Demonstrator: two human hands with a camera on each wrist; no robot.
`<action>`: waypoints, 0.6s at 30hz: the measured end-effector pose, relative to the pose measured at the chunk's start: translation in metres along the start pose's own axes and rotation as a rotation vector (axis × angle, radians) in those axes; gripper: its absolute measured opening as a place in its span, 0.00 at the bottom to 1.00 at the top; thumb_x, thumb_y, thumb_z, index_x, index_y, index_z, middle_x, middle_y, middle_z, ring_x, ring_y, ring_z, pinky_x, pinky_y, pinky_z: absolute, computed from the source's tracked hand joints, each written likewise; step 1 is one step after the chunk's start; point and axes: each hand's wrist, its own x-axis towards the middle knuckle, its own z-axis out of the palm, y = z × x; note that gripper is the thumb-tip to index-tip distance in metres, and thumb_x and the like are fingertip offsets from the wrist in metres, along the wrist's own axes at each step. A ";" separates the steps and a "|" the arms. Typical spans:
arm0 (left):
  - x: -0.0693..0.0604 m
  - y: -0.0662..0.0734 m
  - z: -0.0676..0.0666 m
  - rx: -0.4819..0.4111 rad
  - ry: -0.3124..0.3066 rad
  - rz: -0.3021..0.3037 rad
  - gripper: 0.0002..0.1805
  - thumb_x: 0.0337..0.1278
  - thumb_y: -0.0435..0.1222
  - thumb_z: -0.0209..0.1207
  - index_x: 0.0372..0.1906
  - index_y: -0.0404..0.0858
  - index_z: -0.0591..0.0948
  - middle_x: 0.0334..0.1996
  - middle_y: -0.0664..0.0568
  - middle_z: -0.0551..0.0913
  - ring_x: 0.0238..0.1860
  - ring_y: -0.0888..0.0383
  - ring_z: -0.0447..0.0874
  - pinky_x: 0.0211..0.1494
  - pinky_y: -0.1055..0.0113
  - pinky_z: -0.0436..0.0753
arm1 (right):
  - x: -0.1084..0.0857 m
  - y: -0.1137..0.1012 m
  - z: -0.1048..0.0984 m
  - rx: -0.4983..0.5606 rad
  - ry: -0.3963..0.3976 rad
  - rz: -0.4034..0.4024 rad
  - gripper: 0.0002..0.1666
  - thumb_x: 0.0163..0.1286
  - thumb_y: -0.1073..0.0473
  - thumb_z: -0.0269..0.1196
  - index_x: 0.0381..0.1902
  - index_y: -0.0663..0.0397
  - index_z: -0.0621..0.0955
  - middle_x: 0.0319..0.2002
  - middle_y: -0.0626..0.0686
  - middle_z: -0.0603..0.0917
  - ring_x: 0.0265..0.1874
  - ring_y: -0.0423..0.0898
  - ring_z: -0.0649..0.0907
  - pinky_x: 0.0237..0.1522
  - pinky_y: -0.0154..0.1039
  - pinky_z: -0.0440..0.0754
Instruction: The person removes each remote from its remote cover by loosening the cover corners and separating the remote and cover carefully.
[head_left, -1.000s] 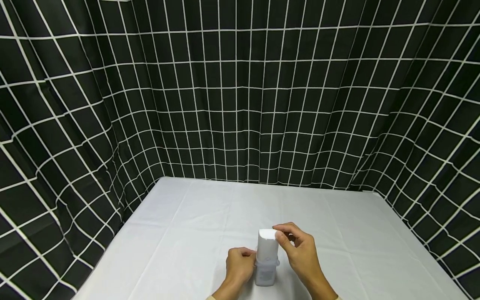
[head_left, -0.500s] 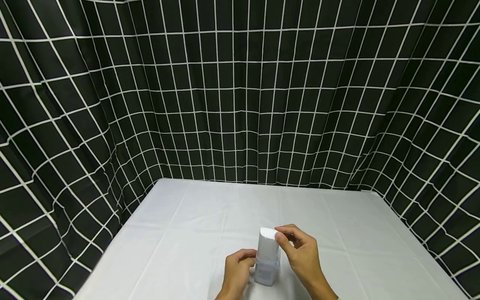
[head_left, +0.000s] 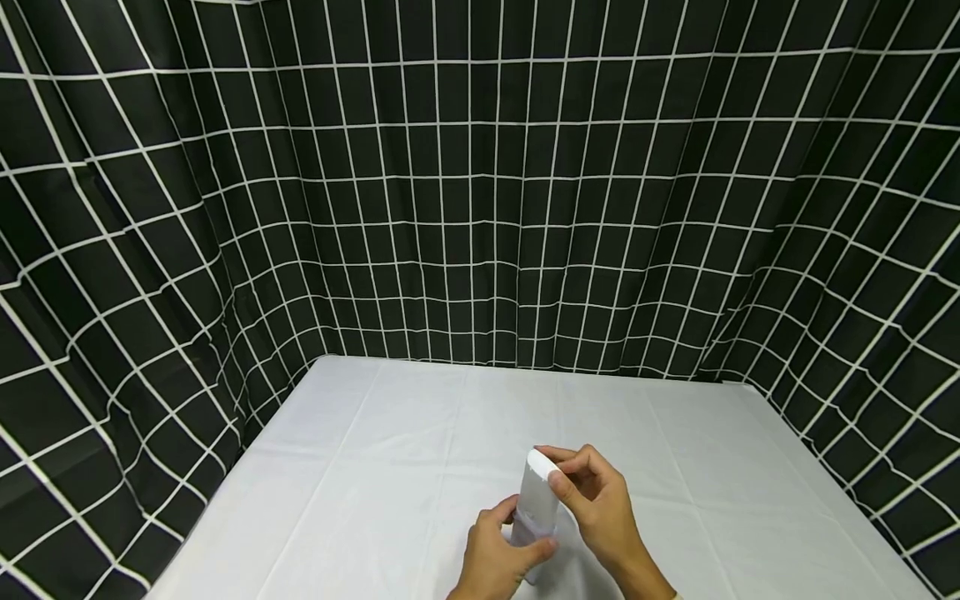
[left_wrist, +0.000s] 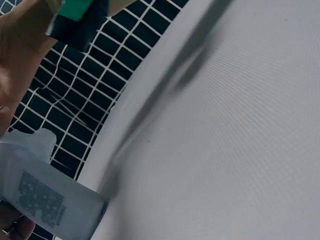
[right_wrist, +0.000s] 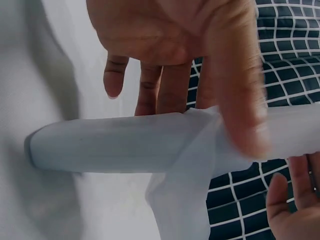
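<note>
A whitish, flattened container [head_left: 542,492] leans with its top to the left of its base on the white table. In the head view my right hand [head_left: 603,512] pinches its white top end between thumb and fingers. My left hand [head_left: 497,554] grips the lower part, thumb across the near side. A translucent, thin sleeve or wrap goes round the container [right_wrist: 105,145] at mid-length, and a loose flap [right_wrist: 185,200] hangs from it in the right wrist view. Dark print shows near the base of the container [left_wrist: 60,200] in the left wrist view.
The white-covered table [head_left: 390,450] extends beyond the hands. A black curtain [head_left: 480,208] with a white grid stands behind it and on both sides.
The container has gone from nearly upright to more tilted and turned. My left hand has shifted right, from its left side to round its lower part, with the thumb now in front.
</note>
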 end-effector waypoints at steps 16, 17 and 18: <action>0.015 -0.007 -0.007 0.062 -0.092 0.156 0.31 0.45 0.43 0.73 0.59 0.43 0.80 0.45 0.56 0.79 0.48 0.54 0.71 0.52 0.47 0.73 | 0.003 0.003 -0.007 -0.013 -0.167 0.010 0.23 0.70 0.73 0.53 0.63 0.70 0.70 0.54 0.67 0.76 0.45 0.54 0.82 0.45 0.42 0.81; 0.016 -0.007 -0.007 0.070 -0.098 0.183 0.31 0.44 0.43 0.73 0.58 0.44 0.80 0.45 0.57 0.80 0.48 0.54 0.71 0.52 0.48 0.73 | 0.003 0.003 -0.008 -0.024 -0.173 -0.006 0.24 0.70 0.74 0.53 0.63 0.70 0.70 0.54 0.67 0.76 0.46 0.55 0.82 0.45 0.42 0.81; 0.017 -0.008 -0.007 0.076 -0.100 0.209 0.30 0.44 0.43 0.73 0.58 0.44 0.81 0.45 0.58 0.80 0.48 0.54 0.71 0.52 0.48 0.72 | 0.004 0.003 -0.008 -0.033 -0.177 -0.019 0.25 0.70 0.74 0.53 0.64 0.69 0.70 0.54 0.66 0.76 0.46 0.55 0.81 0.45 0.42 0.81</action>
